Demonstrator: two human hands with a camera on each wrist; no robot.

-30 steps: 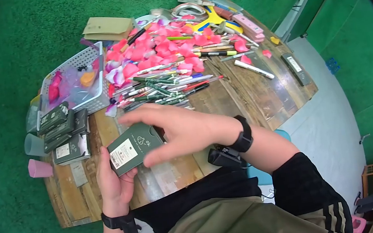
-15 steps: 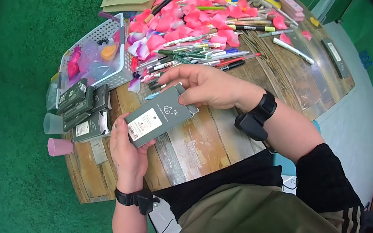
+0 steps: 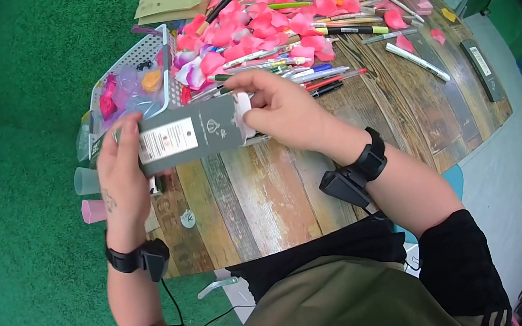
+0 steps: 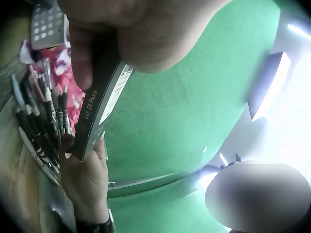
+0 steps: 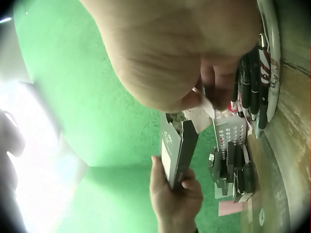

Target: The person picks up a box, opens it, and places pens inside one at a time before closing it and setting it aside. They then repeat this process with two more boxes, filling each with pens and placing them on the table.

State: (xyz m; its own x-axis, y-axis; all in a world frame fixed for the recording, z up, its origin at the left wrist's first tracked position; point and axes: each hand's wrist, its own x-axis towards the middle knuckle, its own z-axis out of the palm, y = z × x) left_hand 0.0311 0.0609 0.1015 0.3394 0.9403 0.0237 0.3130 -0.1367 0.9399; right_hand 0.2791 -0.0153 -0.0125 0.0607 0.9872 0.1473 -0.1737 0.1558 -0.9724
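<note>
A flat dark grey-green cardboard box (image 3: 203, 131) with a white label is held up over the table, its printed face upward. My left hand (image 3: 122, 179) grips its left end, thumb on the label side. At the opposite end, my right hand (image 3: 286, 106) pinches the pale inside of the end flap (image 3: 243, 113). The right wrist view shows that end of the box (image 5: 181, 145) opened, with something patterned inside. Its narrow side reads "Let It Pass" in the left wrist view. Behind the hands lie a heap of pens (image 3: 322, 74) and pink petals (image 3: 268, 22).
A white perforated basket (image 3: 170, 62) with colourful bags stands at the left. Similar dark boxes (image 5: 231, 170) are stacked beside it, near a clear cup (image 3: 85, 181) and a pink cup (image 3: 93, 211). A white marker (image 3: 417, 62) and a dark case (image 3: 482, 68) lie at the right.
My left hand has carried the box up and leftward, turning it more level. My right hand has moved from above the box to its end, where the flap is now folded out.
</note>
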